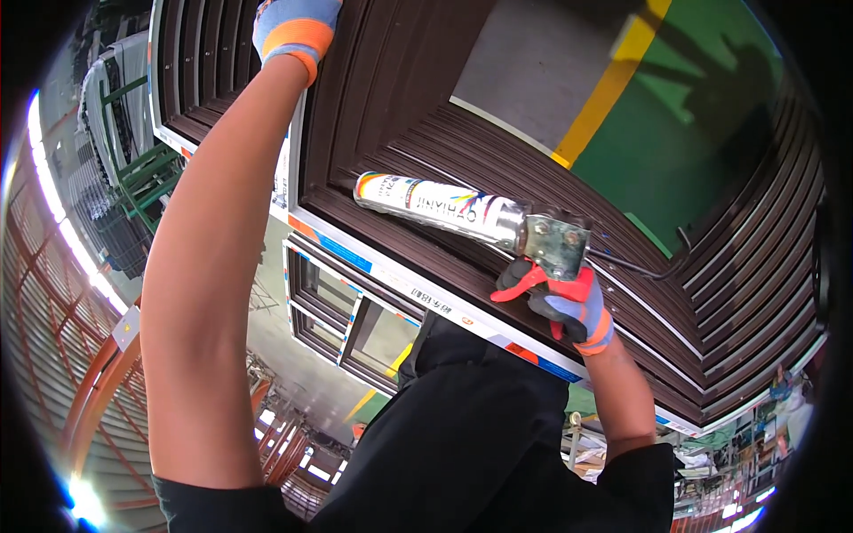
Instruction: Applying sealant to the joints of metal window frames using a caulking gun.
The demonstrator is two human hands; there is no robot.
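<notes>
Toward four o'clock, holding sealant gun [546,244] by red handle [576,286] in right hand [573,308], presumably for balance; at eleven, cannot tell grip of left hand [298,25] at dark frame [369,80].

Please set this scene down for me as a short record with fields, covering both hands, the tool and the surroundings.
Left hand: gloved, at the brown frame; cut off by the top edge, so its grip cannot be told
Right hand: gloved, closed on the red handle of the caulking gun
Cartridge: mostly white, in the gun, far end toward picture left
Rod: hooked, extending toward picture right
Floor: green and grey, with a yellow stripe
</notes>
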